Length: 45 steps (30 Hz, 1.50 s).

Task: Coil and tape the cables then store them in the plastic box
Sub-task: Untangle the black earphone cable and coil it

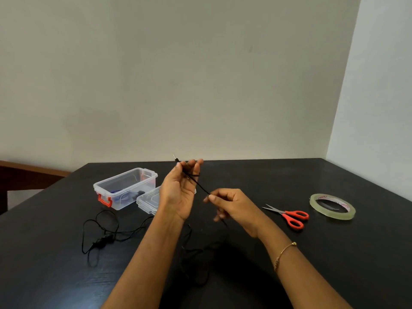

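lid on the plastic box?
No: the plastic box stands open on the table, and its lid lies beside it, partly hidden behind the left hand.

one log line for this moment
phase: coiling | left hand: holds black cable | right hand: pinches it | tape roll, scissors: untouched | plastic box: open

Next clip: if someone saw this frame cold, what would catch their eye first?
First, the two hands raised mid-frame: the left hand holds the plug end of a thin black cable, which runs down to the right hand pinching it. Then the red-handled scissors and the roll of clear tape on the dark table to the right. On the left stands the clear plastic box with red latches, open.
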Each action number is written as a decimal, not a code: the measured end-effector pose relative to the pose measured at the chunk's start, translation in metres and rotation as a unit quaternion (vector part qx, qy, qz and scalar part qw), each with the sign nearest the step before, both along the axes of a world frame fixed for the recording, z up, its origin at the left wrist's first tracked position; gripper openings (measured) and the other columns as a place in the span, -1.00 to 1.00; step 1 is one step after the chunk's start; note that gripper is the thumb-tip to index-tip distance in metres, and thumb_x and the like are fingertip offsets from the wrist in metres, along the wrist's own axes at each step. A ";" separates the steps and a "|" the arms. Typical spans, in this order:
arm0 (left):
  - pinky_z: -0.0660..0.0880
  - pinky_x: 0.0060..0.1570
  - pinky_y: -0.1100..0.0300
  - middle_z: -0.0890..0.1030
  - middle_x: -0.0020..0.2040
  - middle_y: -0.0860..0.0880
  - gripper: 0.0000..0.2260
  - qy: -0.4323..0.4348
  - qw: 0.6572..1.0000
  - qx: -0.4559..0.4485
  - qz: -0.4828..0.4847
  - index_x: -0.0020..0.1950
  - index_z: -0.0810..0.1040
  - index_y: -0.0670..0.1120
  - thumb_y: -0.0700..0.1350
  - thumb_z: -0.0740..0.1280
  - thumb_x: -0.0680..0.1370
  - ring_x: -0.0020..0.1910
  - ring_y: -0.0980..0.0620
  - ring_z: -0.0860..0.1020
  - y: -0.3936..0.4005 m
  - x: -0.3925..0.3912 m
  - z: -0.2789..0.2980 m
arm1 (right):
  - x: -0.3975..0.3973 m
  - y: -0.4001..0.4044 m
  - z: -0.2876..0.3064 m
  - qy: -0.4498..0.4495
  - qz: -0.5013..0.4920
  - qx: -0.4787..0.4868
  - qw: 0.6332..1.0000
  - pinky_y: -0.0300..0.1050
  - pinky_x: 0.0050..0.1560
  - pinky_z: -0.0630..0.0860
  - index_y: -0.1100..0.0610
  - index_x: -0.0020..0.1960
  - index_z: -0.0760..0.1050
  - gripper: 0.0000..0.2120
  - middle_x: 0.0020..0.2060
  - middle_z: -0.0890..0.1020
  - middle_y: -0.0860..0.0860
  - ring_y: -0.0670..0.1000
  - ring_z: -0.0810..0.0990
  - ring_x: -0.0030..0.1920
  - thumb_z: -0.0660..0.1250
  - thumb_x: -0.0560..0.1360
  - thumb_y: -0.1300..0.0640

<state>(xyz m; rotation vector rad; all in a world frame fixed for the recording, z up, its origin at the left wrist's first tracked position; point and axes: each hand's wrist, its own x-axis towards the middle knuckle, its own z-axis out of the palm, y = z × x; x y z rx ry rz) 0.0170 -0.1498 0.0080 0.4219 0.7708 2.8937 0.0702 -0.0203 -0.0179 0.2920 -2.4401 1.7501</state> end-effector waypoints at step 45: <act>0.37 0.06 0.19 0.62 0.07 -0.08 -0.82 0.300 -0.100 -0.901 0.298 0.06 0.60 -0.09 -0.18 0.25 0.53 0.01 0.02 0.57 -0.124 -0.018 -0.055 | -0.012 0.045 -0.015 0.217 -0.348 0.234 0.882 -0.34 -0.38 0.33 0.23 -0.20 0.52 -0.85 -0.36 0.59 0.07 -0.04 0.50 -0.36 0.31 0.51 0.17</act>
